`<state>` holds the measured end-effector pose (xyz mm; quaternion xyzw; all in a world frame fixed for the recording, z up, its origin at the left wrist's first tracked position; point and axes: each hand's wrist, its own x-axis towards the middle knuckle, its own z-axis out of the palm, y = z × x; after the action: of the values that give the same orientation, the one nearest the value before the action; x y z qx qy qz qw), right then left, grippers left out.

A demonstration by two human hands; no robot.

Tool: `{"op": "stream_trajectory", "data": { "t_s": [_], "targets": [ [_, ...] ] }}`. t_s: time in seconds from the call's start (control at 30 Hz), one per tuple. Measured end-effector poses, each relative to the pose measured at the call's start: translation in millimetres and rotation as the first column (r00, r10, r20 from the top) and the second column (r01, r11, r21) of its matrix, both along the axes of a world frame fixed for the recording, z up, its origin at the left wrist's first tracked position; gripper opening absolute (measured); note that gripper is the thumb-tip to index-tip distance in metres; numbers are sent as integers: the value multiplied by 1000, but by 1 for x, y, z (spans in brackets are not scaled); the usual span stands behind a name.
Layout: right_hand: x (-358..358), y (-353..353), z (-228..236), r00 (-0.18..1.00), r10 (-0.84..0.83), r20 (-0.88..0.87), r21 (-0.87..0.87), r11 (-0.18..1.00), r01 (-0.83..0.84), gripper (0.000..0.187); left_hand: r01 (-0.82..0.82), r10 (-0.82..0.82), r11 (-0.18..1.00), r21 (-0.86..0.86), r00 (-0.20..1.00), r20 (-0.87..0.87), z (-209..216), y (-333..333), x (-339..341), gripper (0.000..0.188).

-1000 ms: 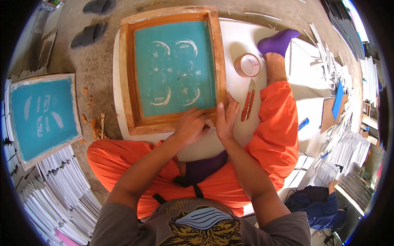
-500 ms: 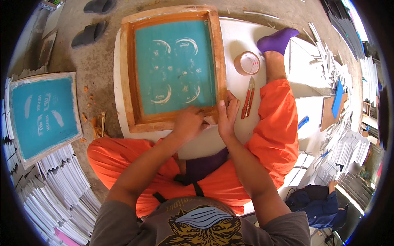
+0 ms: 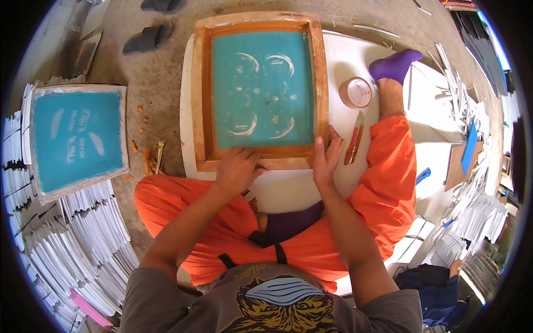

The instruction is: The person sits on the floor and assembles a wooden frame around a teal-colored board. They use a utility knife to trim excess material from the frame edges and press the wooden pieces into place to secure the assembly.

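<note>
While the left hand (image 3: 237,167) held the wooden frame (image 3: 290,163) by its near edge with curled fingers, the right hand (image 3: 328,159), fingers parted, touched its corner.

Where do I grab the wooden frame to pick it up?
Probably by its two long sides: one hand on the left rail, one on the right rail, coming in from outside. The frame lies flat and those rails face each other, so it should balance. Keep fingers off the blue screen, which sits lower, inside the wood.
</note>
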<state>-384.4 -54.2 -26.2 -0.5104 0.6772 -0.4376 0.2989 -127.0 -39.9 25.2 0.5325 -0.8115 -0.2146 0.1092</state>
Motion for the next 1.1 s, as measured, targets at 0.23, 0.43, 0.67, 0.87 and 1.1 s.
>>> {"op": "stream_trajectory", "data": {
  "t_s": [0.23, 0.43, 0.67, 0.87, 1.1],
  "targets": [
    [-6, 1, -8, 996, -2, -93, 43, 999, 6, 52, -76, 55, 985, -154, 990, -132, -14, 16, 0, 33],
    [-1, -1, -14, 990, -55, -133, -48, 998, 49, 55, -23, 21, 995, -94, 999, -28, -16, 22, 26, 47],
    [6, -5, -10, 973, -112, -202, -106, 990, 92, 54, 73, -82, 996, 46, 973, 214, -2, 28, 67, 56],
    [8, -6, -13, 954, -148, -262, -11, 989, 151, 55, 90, -68, 995, -49, 937, 343, -6, 61, 93, 63],
    [6, -6, -13, 946, -165, -280, 0, 985, 172, 57, 40, -44, 999, 17, 938, 344, 24, 62, 93, 53]
  ]
}}
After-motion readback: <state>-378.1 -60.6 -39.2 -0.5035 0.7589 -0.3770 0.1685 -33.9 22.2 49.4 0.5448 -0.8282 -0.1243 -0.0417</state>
